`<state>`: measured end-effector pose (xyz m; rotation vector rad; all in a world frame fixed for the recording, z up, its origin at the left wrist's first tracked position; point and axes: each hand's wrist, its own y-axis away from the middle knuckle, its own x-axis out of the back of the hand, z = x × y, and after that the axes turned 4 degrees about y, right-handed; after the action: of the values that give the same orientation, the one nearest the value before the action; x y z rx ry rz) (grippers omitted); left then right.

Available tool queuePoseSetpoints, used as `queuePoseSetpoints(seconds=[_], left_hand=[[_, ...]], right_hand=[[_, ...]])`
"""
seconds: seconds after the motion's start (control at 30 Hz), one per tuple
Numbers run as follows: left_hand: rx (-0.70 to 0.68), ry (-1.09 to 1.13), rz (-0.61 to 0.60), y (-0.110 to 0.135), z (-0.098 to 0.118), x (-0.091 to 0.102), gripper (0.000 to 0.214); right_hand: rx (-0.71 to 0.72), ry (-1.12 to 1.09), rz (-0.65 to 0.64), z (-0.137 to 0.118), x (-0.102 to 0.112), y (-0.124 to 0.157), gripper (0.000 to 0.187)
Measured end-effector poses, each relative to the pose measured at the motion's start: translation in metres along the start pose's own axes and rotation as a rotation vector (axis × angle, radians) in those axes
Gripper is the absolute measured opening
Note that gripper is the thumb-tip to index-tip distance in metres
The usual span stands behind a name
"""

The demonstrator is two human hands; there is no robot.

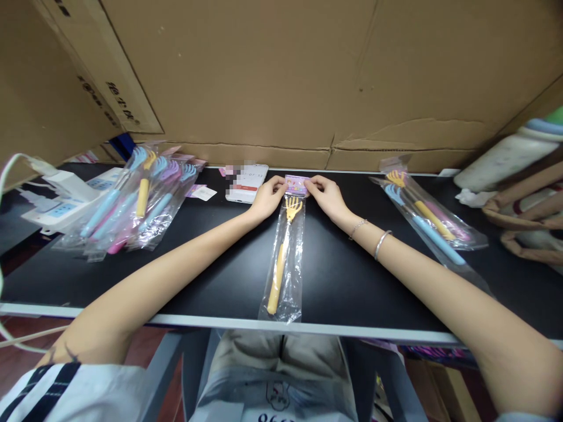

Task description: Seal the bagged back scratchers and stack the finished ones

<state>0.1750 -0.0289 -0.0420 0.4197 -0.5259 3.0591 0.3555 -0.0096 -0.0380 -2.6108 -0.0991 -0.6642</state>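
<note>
A yellow back scratcher [281, 252] lies in a clear plastic bag [294, 275] on the black table [211, 246], pointing away from me. A purple header card [295, 185] sits at the bag's far end. My left hand [267, 198] pinches the card's left side. My right hand [324, 196] pinches its right side. Both hands have their fingers closed on the card. Two bracelets ring my right wrist.
A pile of bagged blue, yellow and purple back scratchers [132, 199] lies at the left, a smaller pile [424, 220] at the right. A white phone [247, 183] lies behind my left hand. A power strip [61, 196] sits far left. Cardboard boxes [281, 76] wall the back. Bags [523, 205] stand far right.
</note>
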Motion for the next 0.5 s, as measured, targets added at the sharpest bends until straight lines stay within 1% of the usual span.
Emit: queuePoseSetpoints(seconds=[0.13,0.3,0.5], left_hand=[[-0.004,-0.002,0.017,0.0008,0.0027,0.0003,0.004],[-0.017,-0.004,0.005,0.0006,0.0010,0.0006,0.005],[0.009,0.014,0.007,0.0003,0.0012,-0.0002,0.004]], right_hand=[[0.022,-0.012,-0.024,0.0009,-0.0005,-0.0002,0.043],[0.026,-0.014,0.005,-0.0005,-0.0009,0.0009,0.043],[0.012,-0.013,0.019,-0.0001,-0.0004,0.0006,0.042]])
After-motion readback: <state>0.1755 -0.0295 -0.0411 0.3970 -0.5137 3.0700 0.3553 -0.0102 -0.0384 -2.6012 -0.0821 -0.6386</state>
